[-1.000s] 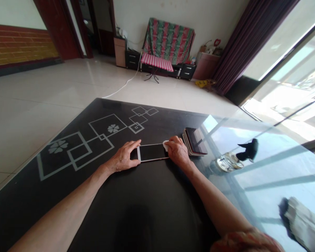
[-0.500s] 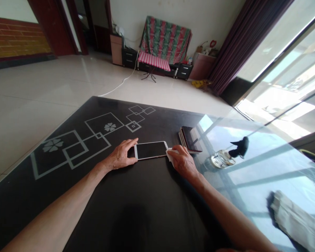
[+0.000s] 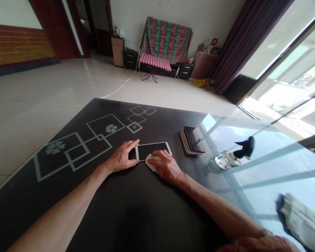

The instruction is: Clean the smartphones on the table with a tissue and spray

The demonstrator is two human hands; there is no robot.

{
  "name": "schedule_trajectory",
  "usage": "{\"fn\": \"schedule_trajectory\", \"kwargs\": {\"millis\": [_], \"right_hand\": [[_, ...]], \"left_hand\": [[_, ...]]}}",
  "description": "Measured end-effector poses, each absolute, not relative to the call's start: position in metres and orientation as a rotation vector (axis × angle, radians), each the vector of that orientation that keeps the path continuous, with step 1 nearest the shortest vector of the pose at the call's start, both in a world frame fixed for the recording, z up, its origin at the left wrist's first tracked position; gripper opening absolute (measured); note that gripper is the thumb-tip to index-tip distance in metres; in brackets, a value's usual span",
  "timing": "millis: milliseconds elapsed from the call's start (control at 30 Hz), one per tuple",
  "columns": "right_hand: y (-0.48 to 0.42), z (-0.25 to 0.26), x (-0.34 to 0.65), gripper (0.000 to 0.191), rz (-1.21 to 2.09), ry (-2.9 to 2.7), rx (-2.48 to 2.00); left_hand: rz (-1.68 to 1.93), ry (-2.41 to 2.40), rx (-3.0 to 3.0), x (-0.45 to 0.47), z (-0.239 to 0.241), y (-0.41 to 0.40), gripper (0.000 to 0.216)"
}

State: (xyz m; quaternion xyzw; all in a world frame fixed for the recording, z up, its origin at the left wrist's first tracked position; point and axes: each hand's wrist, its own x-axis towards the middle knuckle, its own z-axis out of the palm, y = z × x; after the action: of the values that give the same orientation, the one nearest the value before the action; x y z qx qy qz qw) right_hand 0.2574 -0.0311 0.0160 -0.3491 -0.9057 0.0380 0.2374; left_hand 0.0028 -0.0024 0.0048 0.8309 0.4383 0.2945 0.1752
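Observation:
A white-framed smartphone (image 3: 147, 149) lies face up on the dark glossy table (image 3: 115, 206), its screen black. My left hand (image 3: 123, 156) grips the phone's left end between thumb and fingers. In my right hand (image 3: 168, 166) is a folded white wipe (image 3: 151, 164), pressed against the phone's near edge around its middle. The right fingers cover part of the screen. To the right of that hand sits a stack of phones (image 3: 193, 140).
A clear spray bottle with a black nozzle (image 3: 225, 160) stands right of the stack. A crumpled grey-white cloth (image 3: 301, 217) lies at the table's right. Beyond the table are a small striped table (image 3: 154, 61) and a purple curtain (image 3: 236, 52).
My right hand has moved left with the wipe, from the phone's right end to the middle of its near edge. My left hand keeps its hold. The view has shifted slightly.

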Motion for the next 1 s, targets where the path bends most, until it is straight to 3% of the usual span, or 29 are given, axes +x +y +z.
{"fn": "schedule_trajectory", "kwargs": {"millis": [333,733,900,1000], "right_hand": [[-0.004,-0.002,0.274,0.026,0.325,-1.573,-1.143],[0.004,-0.009,0.272,0.023,0.381,-1.413,-1.075],[0.006,-0.012,0.270,0.027,0.361,-1.422,-1.102],[0.006,-0.012,0.270,0.026,0.358,-1.453,-1.116]], "left_hand": [[0.733,1.289,2.494,0.004,0.003,-0.007,0.077],[0.383,1.297,2.553,-0.007,0.019,-0.001,0.066],[0.105,1.395,2.531,-0.029,0.041,0.015,0.072],[0.146,1.426,2.574,-0.012,0.051,0.022,0.086]]}}
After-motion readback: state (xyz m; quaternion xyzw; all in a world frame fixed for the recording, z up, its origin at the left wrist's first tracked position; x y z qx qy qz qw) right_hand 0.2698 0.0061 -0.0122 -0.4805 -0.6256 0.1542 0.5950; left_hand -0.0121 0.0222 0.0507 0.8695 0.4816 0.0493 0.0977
